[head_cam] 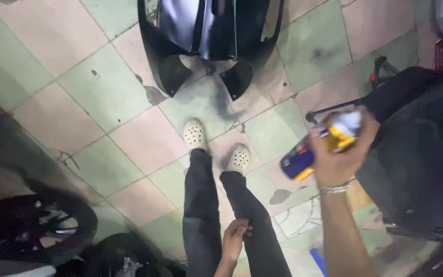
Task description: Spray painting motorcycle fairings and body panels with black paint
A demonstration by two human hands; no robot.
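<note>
Down at the right of the frame, the right hand [340, 156] is clenched around a spray can [318, 146], which lies tilted across the palm: its blue end points toward lower left, its yellow and pale part sits up under the fingers. The can is blurred, so its cap cannot be made out. A beaded bracelet [333, 189] circles the wrist just below that hand, and the bare forearm runs down to the lower edge.

Near the bottom centre, the left hand [235, 239] rests against the person's own leg, fingers loosely curled on the dark trousers [201, 205], grasping nothing. Both legs stretch upward in the picture to a pair of pale perforated clogs [195, 135] standing on a floor of pink and green tiles [52, 120], which are stained and chipped in places.

At the top centre a glossy black motorbike body panel [206, 31] lies on the tiles, well apart from the can and just beyond the clogs. A large black shape [421, 154], probably a seat or cover, fills the right side just beside the hand with the can. In the lower left corner a black wheel with its tyre [73, 225] shows in shadow.
</note>
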